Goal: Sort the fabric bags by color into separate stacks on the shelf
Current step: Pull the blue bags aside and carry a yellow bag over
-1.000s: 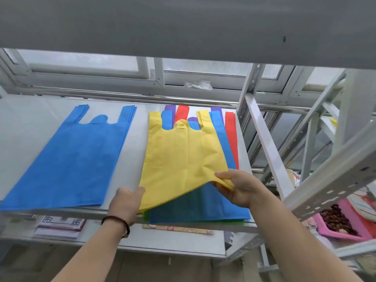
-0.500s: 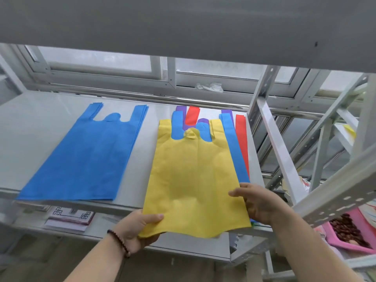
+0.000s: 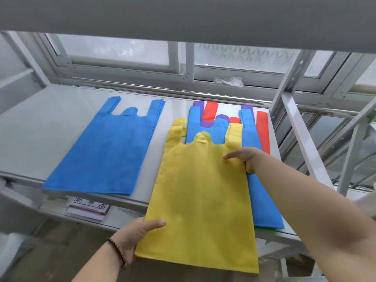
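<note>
I can read no words, numbers or brand names anywhere here. The only printed marking I can make out is on a flat white card or paper [image 3: 87, 208] lying on the lower shelf [image 3: 114, 220] below the one I am working at: it carries dark angular key-pattern ornaments at its two corners joined by a thin line, with a reddish border along its edge. That is decoration, not lettering I can read, and it is partly hidden by the shelf edge above it.
</note>
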`<state>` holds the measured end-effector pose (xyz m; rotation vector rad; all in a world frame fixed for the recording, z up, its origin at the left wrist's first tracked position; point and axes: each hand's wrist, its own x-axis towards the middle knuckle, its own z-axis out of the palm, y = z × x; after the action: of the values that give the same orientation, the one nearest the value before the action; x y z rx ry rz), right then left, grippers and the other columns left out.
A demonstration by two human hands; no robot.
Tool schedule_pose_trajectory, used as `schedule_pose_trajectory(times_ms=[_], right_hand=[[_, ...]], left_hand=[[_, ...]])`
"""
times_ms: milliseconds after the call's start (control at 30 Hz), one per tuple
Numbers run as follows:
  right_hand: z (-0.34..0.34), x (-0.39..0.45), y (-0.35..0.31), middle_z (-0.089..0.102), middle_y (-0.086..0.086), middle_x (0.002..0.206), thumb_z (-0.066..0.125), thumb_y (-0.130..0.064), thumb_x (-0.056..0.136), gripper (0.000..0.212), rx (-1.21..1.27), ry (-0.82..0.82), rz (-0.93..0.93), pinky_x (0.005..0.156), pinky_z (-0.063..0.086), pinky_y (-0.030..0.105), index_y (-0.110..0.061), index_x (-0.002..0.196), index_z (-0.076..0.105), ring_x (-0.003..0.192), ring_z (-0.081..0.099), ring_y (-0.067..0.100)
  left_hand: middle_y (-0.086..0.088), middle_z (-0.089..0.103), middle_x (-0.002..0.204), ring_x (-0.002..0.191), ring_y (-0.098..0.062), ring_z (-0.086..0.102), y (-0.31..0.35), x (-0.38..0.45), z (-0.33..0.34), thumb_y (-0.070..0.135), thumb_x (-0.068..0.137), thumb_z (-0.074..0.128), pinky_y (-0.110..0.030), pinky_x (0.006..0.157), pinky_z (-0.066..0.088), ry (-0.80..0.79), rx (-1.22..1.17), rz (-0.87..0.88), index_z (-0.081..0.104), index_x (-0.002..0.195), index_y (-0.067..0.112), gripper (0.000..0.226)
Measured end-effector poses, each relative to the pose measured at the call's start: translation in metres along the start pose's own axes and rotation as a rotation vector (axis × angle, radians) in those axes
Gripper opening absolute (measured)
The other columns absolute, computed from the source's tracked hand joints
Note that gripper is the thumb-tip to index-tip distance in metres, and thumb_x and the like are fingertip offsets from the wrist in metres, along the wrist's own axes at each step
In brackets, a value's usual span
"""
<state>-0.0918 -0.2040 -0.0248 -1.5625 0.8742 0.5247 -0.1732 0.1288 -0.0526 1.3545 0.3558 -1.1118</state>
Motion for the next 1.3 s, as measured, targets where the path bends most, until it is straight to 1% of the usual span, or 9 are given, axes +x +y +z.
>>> schedule_pose_trajectory(times_ms=[100, 233, 400, 600, 733, 867, 967, 1167, 1300], right_hand=[[0.008, -0.012, 0.005, 0.067, 0.016, 0.105, 0.074, -0.008, 0.076, 0.044, 0.006, -0.018, -0.035, 0.081, 0.054, 0.044, -0.001, 0.117, 0.06, 0.087, 0.066, 0.029], [0.006, -0.028, 0.021, 0.068, 0.017, 0.099, 0.067, 0.004, 0.078, 0.038, 0.075, 0.008, -0.125, 0.075, 0.055, 0.041, 0.001, 0.116, 0.062, 0.084, 0.066, 0.03], [0.002, -0.066, 0.041, 0.065, 0.016, 0.105, 0.064, 0.006, 0.081, 0.035, 0.197, 0.066, -0.28, 0.081, 0.052, 0.044, -0.003, 0.115, 0.059, 0.09, 0.064, 0.031], [0.019, -0.139, 0.084, 0.066, 0.013, 0.108, 0.065, 0.005, 0.081, 0.03, 0.364, 0.124, -0.385, 0.068, 0.057, 0.037, -0.009, 0.107, 0.061, 0.091, 0.065, 0.027], [0.037, -0.187, 0.128, 0.066, 0.015, 0.112, 0.067, 0.003, 0.08, 0.033, 0.455, 0.217, -0.412, 0.07, 0.058, 0.038, -0.008, 0.11, 0.061, 0.097, 0.066, 0.029], [0.048, -0.237, 0.176, 0.066, 0.018, 0.115, 0.077, -0.003, 0.068, 0.055, 0.527, 0.357, -0.45, 0.084, 0.055, 0.049, -0.002, 0.12, 0.058, 0.104, 0.065, 0.034], [0.047, -0.279, 0.216, 0.07, 0.012, 0.105, 0.073, 0.0, 0.072, 0.044, 0.568, 0.458, -0.472, 0.07, 0.06, 0.037, -0.005, 0.114, 0.061, 0.087, 0.071, 0.022], [0.023, -0.36, 0.292, 0.073, 0.003, 0.083, 0.074, -0.002, 0.069, 0.033, 0.666, 0.68, -0.434, 0.058, 0.06, 0.03, -0.011, 0.099, 0.063, 0.074, 0.071, 0.017], [-0.007, -0.401, 0.328, 0.067, 0.008, 0.1, 0.064, 0.001, 0.082, 0.021, 0.713, 0.769, -0.412, 0.057, 0.057, 0.03, -0.011, 0.099, 0.061, 0.084, 0.066, 0.02]], left_hand=[[-0.019, 0.072, 0.099, 0.078, -0.028, 0.072, 0.005, 0.004, 0.003, 0.018, 0.059, 0.076, -0.035, 0.067, 0.058, 0.061, 0.092, 0.017, 0.065, 0.11, 0.0, 0.055], [-0.02, 0.072, 0.096, 0.076, -0.027, 0.07, 0.004, 0.007, 0.003, 0.008, 0.074, 0.076, -0.036, 0.069, 0.058, 0.076, 0.174, 0.049, 0.063, 0.111, -0.006, 0.042], [-0.012, 0.075, 0.09, 0.084, -0.026, 0.07, 0.0, -0.008, -0.007, 0.043, 0.015, 0.09, -0.035, 0.075, 0.058, 0.079, 0.326, 0.201, 0.068, 0.098, 0.003, 0.095], [-0.005, 0.076, 0.084, 0.079, -0.021, 0.073, -0.013, -0.043, -0.03, 0.062, 0.0, 0.084, -0.034, 0.072, 0.058, -0.053, 0.49, 0.291, 0.069, 0.095, 0.008, 0.11], [-0.003, 0.076, 0.074, 0.064, -0.013, 0.072, -0.023, -0.069, -0.036, 0.061, 0.001, 0.084, -0.019, 0.051, 0.054, -0.179, 0.589, 0.307, 0.07, 0.087, 0.008, 0.101], [-0.011, 0.074, 0.07, 0.057, -0.017, 0.071, -0.041, -0.082, -0.032, 0.028, 0.044, 0.092, -0.022, 0.047, 0.054, -0.296, 0.596, 0.265, 0.07, 0.094, -0.005, 0.064], [-0.017, 0.075, 0.085, 0.073, -0.027, 0.073, -0.061, -0.08, -0.016, 0.052, 0.013, 0.091, -0.035, 0.062, 0.059, -0.371, 0.656, 0.236, 0.073, 0.089, 0.002, 0.093], [-0.015, 0.075, 0.085, 0.069, -0.024, 0.073, -0.091, -0.094, 0.055, 0.05, 0.005, 0.09, -0.028, 0.053, 0.057, -0.582, 0.745, 0.229, 0.068, 0.097, -0.001, 0.108], [-0.014, 0.075, 0.086, 0.069, -0.024, 0.073, -0.104, -0.099, 0.112, 0.051, 0.005, 0.09, -0.029, 0.054, 0.057, -0.668, 0.825, 0.209, 0.068, 0.098, 0.0, 0.108]])
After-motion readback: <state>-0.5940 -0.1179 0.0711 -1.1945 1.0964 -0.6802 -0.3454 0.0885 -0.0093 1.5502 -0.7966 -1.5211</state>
